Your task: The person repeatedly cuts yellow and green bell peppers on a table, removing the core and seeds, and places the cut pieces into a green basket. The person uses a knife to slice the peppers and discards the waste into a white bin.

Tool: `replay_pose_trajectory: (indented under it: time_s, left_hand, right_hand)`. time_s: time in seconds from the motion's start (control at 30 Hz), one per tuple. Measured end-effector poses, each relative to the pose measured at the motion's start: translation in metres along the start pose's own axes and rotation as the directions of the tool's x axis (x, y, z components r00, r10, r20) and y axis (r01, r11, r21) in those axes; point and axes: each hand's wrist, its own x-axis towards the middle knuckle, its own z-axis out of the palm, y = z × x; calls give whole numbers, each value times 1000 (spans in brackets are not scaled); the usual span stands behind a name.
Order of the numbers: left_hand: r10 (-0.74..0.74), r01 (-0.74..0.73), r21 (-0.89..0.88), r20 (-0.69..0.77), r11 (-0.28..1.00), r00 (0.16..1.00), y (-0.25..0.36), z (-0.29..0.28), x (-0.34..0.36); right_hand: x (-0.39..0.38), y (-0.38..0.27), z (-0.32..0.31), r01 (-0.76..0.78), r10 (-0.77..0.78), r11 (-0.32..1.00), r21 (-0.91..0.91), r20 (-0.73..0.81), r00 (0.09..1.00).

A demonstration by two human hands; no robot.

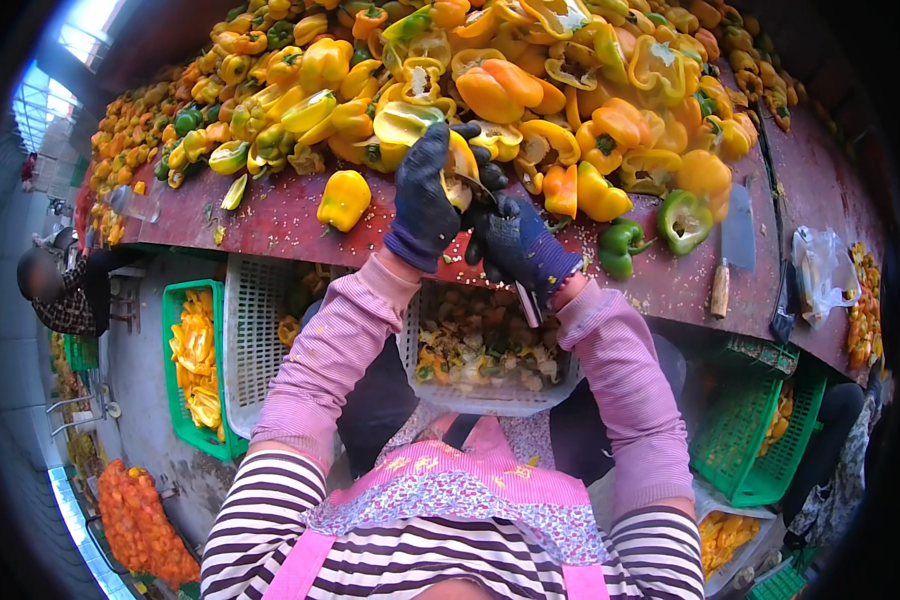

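In a dark glove, my left hand (425,195) is closed around a cut yellow bell pepper (460,165) above the front edge of the red table. My right hand (515,240), gloved too, grips a small knife (528,306); its end pokes out below my fist, and the thin blade reaches to the pepper's inside. Part of the blade is hidden by the pepper and fingers. Beyond my hands rises a big heap of yellow, orange and green peppers (500,88), many cut open. Below them, between my knees, a white crate (515,402) contains cores and scraps.
A cleaver (738,235) lies right on the red table (610,285), near a green pepper (620,247) and a plastic bag (825,270). Crates flank me: a green one (175,375) with yellow pieces left, another green one (745,440) right. Another person (75,285) sits far left.
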Motion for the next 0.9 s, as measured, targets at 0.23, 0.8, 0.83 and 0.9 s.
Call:
replay_pose_trajectory:
  time_s: [0.23, 0.8, 0.83, 0.9]
  left_hand:
    - [-100, 97, -30, -166, 995, 981, 4, -3, -17]
    - [-69, 13, 954, -36, -300, 997, -66, 75, 23]
    - [-15, 74, 938, -85, -339, 996, -89, 65, 34]
    - [9, 129, 943, -132, -308, 991, -117, 35, 56]
  right_hand:
    - [-8, 13, 3, 150, -122, 906, -396, 94, 988]
    - [-36, -37, -115, 22, -381, 878, -479, -669, 638]
    - [-36, -45, -109, 32, -267, 942, -333, -691, 672]
    - [-34, -21, -122, 9, -477, 792, -610, -611, 632]
